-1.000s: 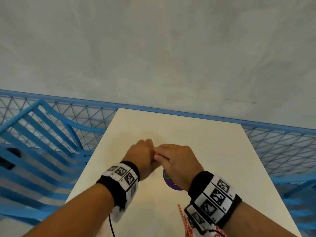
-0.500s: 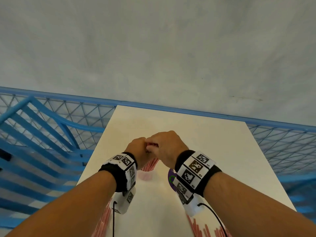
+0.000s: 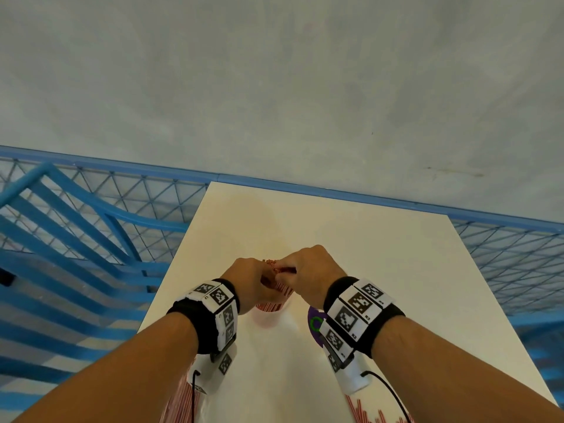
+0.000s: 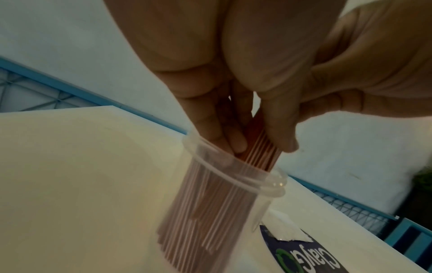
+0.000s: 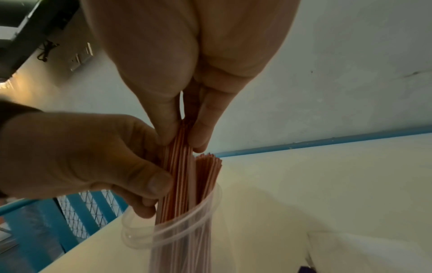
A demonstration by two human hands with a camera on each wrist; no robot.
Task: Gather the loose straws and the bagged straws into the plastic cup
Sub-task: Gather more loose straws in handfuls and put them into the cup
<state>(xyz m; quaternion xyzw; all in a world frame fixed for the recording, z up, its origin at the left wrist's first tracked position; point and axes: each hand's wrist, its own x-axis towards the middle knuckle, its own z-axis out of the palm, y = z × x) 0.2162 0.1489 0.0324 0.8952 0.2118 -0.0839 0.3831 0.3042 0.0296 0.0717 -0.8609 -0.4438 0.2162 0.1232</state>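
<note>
A clear plastic cup (image 3: 272,309) stands on the white table (image 3: 396,270), with red-and-white striped straws (image 3: 271,264) upright in it. Both hands meet just above its rim. My left hand (image 3: 250,279) grips the straw bundle (image 5: 180,175) low down, thumb pressed on it, close to the cup rim (image 4: 233,177). My right hand (image 3: 308,270) pinches the same bundle higher up between thumb and forefinger (image 5: 198,140). A bag of straws (image 3: 183,401) lies at the near left under my left forearm. Loose straws (image 3: 366,413) lie at the near right.
A purple printed label (image 3: 316,323) lies flat right of the cup, partly under my right wrist; it also shows as a dark label (image 4: 304,258). Blue mesh fencing (image 3: 122,203) borders the table at the back and sides. A blue slatted chair (image 3: 61,239) stands left.
Both hands stayed together and drew nearer to me. The cup and the straws in it, hidden a second ago, now show beneath the hands, and straw tips poke out between them.
</note>
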